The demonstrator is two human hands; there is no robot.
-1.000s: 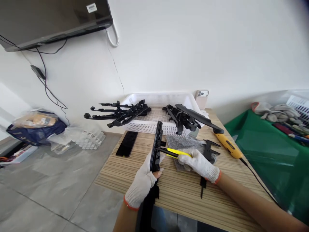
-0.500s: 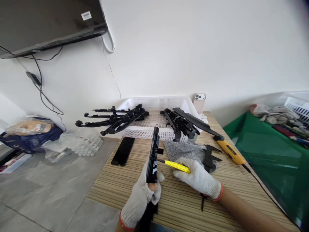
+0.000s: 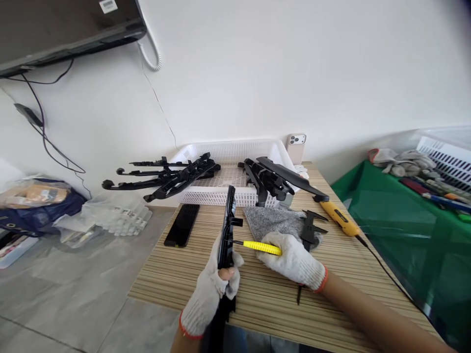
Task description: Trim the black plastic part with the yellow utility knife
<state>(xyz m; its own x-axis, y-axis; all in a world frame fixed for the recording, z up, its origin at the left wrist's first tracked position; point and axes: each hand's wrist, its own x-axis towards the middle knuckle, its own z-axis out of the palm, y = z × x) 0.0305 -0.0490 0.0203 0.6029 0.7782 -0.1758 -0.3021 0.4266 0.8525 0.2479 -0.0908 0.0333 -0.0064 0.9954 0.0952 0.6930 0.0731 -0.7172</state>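
My left hand [image 3: 211,289], in a white knit glove with the thumb tip bare, is wrapped round a long black plastic part [image 3: 227,230] held upright over the table's front. In my gloved right hand [image 3: 290,257] is a yellow craft knife [image 3: 262,247], its dark blade pointing left. The blade tip meets the right edge of the black part, just above my left thumb; whether it cuts in cannot be made out. Beneath and behind my right hand lie a grey cloth [image 3: 272,220] and a black caliper [image 3: 308,233], partly covered by the hand.
A white plastic basket [image 3: 209,197] at the back holds several black parts [image 3: 184,179], some jutting over its left rim. A black phone [image 3: 182,225] lies at left. A yellow corded tool [image 3: 342,219] rests at right; a light phone [image 3: 296,147] leans on the wall.
The view has shifted slightly, moving everything a little left and up. The black part has turned a little, and the knife lies flatter with its tip now against it.
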